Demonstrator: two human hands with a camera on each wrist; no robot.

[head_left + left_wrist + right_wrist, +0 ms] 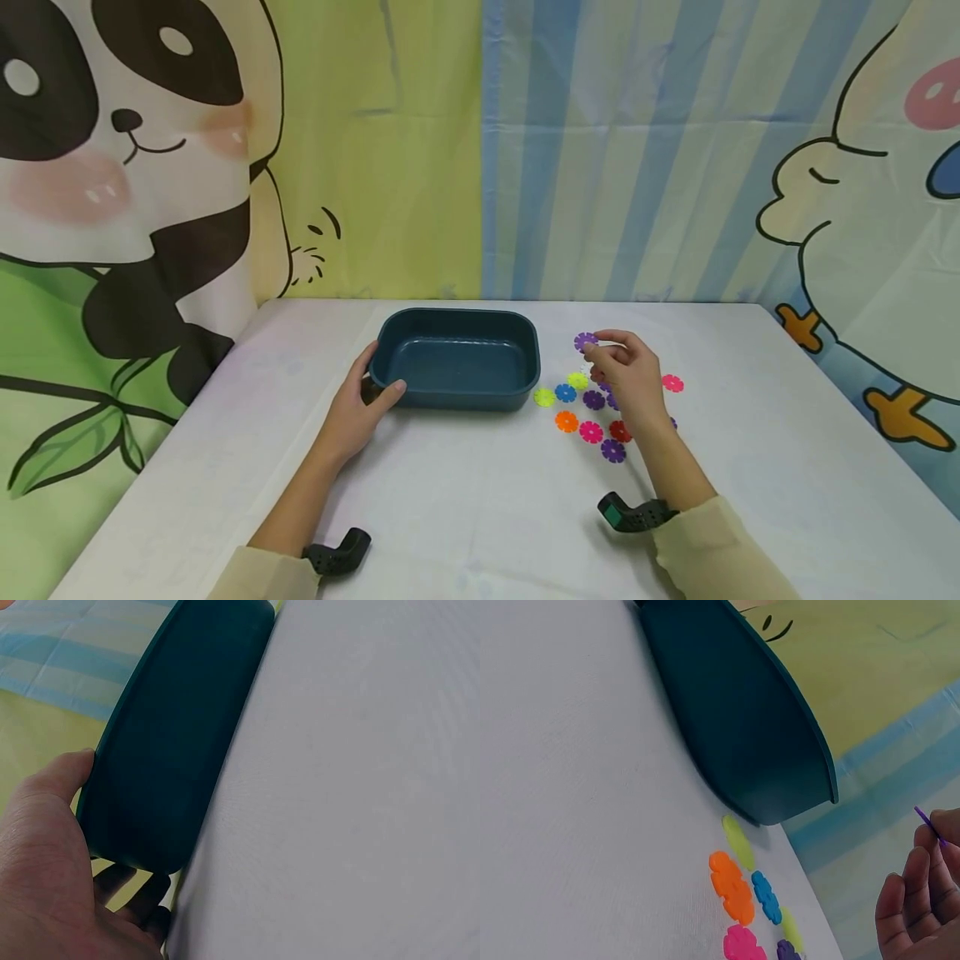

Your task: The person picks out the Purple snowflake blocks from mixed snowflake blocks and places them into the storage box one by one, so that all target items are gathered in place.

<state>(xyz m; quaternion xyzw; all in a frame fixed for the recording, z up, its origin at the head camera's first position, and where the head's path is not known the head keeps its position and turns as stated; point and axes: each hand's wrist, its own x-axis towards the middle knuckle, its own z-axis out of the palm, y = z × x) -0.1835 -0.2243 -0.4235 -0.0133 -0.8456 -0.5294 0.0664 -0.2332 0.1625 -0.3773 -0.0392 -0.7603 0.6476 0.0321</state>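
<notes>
A dark teal rectangular plastic tub (pixel 457 401) stands on the white table. My left hand (pixel 356 418) grips its left end, with the thumb (pixel 67 771) at the rim and the other fingers partly hidden around the corner. To the right of the tub, my right hand (pixel 632 382) pinches a purple notched snowflake disc (pixel 585 342) between thumb and fingertips, raised above the tabletop in the right wrist view. Below and beside that hand lie several loose discs, among them an orange disc (pixel 567 422), a blue disc (pixel 566 392) and a pink disc (pixel 591 432).
The white table (pixel 465 517) reaches back to a cartoon-printed curtain (pixel 600 150). A lone pinkish-red disc (pixel 672 383) lies to the right of the right hand. Part of the disc group is covered by the right hand and wrist. Black camera straps circle both wrists.
</notes>
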